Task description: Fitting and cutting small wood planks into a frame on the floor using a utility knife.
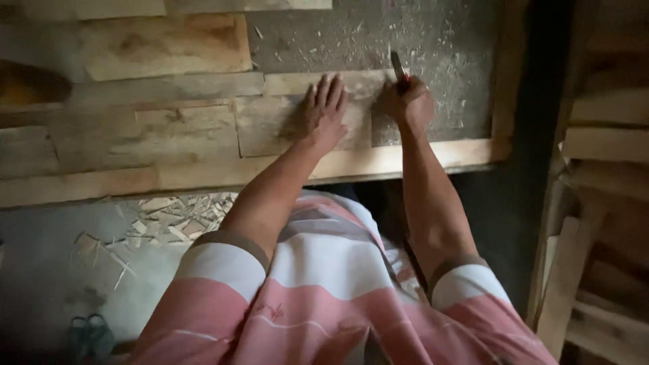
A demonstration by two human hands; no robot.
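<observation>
My left hand (pixel 323 111) lies flat, fingers spread, on a small wooden board (pixel 270 128) that sits among other boards laid side by side on a workbench. My right hand (pixel 407 103) is closed around a pencil (pixel 397 66) with a red lower part, its tip pointing up and away, held at the right edge of that board. A narrower wooden strip (pixel 297 84) lies just beyond the board, under my fingertips.
A pale wooden frame rail (pixel 433 155) runs along the bench's near edge and up the right side (pixel 507 74). The grey bench surface (pixel 433 40) is strewn with shavings. Wood chips (pixel 169 220) litter the floor at left. Stacked timber (pixel 602 203) stands at right.
</observation>
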